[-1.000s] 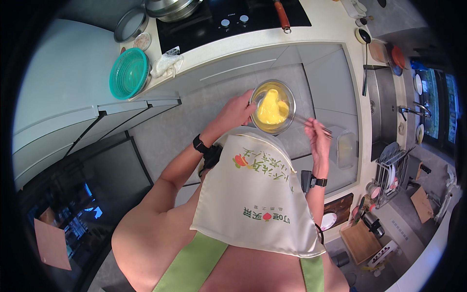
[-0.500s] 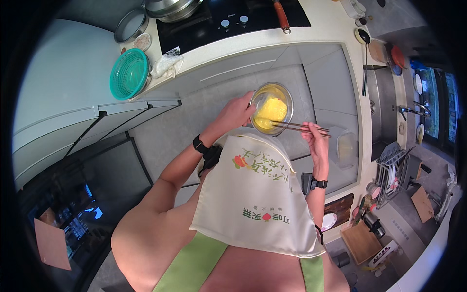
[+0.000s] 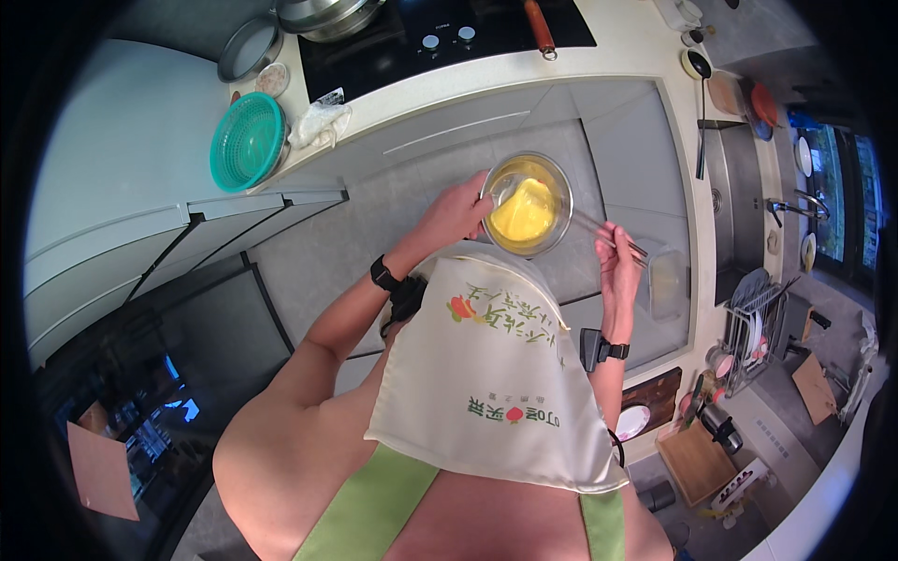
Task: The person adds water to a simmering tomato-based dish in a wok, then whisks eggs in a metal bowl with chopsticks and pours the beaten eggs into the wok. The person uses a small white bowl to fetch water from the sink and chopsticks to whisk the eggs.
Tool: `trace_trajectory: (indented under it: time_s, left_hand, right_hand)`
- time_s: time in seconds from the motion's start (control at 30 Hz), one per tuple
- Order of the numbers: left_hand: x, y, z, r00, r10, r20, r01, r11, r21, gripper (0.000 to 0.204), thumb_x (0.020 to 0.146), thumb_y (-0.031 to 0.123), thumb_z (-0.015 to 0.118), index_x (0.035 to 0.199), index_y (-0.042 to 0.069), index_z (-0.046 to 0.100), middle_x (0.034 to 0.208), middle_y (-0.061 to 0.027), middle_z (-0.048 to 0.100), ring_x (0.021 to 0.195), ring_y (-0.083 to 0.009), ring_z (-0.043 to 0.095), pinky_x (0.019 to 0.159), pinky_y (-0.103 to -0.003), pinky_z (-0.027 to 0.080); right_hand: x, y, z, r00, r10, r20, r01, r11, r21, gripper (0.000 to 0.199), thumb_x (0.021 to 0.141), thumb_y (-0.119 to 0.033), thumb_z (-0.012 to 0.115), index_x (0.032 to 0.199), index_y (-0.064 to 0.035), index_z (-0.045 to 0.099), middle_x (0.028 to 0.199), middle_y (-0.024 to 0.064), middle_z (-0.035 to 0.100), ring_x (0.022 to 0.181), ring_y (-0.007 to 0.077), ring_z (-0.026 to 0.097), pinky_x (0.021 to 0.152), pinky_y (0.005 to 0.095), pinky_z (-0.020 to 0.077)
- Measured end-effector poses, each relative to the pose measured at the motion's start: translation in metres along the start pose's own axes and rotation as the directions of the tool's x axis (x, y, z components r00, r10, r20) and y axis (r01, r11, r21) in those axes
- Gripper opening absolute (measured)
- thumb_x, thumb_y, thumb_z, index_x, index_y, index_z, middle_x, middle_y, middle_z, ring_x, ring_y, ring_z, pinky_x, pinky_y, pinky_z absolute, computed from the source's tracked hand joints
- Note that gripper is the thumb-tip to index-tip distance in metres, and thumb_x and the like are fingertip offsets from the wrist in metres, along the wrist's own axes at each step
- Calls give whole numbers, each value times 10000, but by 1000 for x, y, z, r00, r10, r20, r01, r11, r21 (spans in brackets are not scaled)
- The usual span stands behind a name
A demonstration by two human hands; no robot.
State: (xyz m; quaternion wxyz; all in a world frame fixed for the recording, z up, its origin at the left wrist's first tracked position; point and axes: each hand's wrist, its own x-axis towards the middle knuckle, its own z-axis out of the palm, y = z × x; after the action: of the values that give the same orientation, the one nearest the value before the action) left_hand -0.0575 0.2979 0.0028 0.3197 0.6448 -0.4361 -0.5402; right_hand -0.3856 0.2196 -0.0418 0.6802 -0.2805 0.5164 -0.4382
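Note:
My left hand [image 3: 456,213] grips the rim of a clear glass bowl [image 3: 527,204] that I hold in the air in front of my chest. Yellow beaten egg [image 3: 522,211] fills the bowl. My right hand [image 3: 615,260] holds a pair of chopsticks [image 3: 608,236] whose tips reach into the egg. A cream apron with a green strap [image 3: 486,374] covers my front below the bowl. Both wrists carry dark bands.
A pale counter [image 3: 486,70] curves ahead with a black cooktop [image 3: 440,33], a pot and a teal colander [image 3: 247,140]. A sink [image 3: 748,187] and a dish rack [image 3: 758,327] lie to the right. Grey cabinet doors stand on the left.
The chopsticks have swung across the bowl as the right hand stirs the egg. The bowl stays held in the left hand at about the same place.

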Motion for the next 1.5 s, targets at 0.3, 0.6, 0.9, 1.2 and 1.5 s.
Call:
trace_trajectory:
  time_s: [0.3, 0.6, 0.9, 1.2, 1.5]
  left_hand:
    - [0, -1, 0, 1000, 11, -12, -10, 1000, 24, 402, 1012, 130, 490, 1404, 56, 543, 675, -68, 631, 530, -141, 619, 554, -305, 527]
    - [4, -1, -1, 1000, 23, -17, -22, 999, 29, 326, 1002, 141, 499, 1306, 28, 536, 671, -89, 636, 531, -177, 634, 548, -336, 537]
    - [0, 0, -1, 1000, -5, -28, 5, 1000, -4, 403, 1017, 141, 501, 1411, 69, 550, 698, -60, 633, 542, -129, 613, 554, -301, 521]
    - [3, -1, -2, 1000, 3, -24, -3, 1000, 0, 359, 1017, 133, 495, 1360, 52, 566, 685, -54, 623, 536, -127, 611, 543, -300, 521]
    - [0, -1, -2, 999, 2, -38, -2, 1000, 11, 415, 1001, 121, 498, 1409, 70, 555, 671, -69, 630, 538, -140, 625, 548, -306, 529]
  right_hand:
    - [0, 0, 2, 985, 159, 69, -148, 978, -144, 280, 1040, -157, 648, 1160, 91, 699, 1015, 182, 761, 755, 167, 746, 706, 243, 635]
    - [1, -8, 6, 989, 148, 12, -141, 962, -234, 274, 1036, -152, 658, 1155, 91, 707, 1009, 178, 765, 755, 165, 742, 697, 245, 624]
    - [-2, -1, 12, 994, 107, -5, -107, 992, -64, 274, 1035, -153, 656, 1157, 88, 701, 1011, 179, 763, 759, 153, 740, 693, 230, 619]
    - [5, -1, 11, 989, 133, 64, -121, 979, -161, 270, 1042, -154, 645, 1166, 78, 705, 1001, 168, 765, 768, 149, 735, 705, 227, 615]
    - [8, -6, 3, 999, -16, -44, 14, 999, -49, 258, 1027, -130, 659, 1146, 94, 708, 1010, 189, 763, 777, 174, 746, 706, 249, 620]
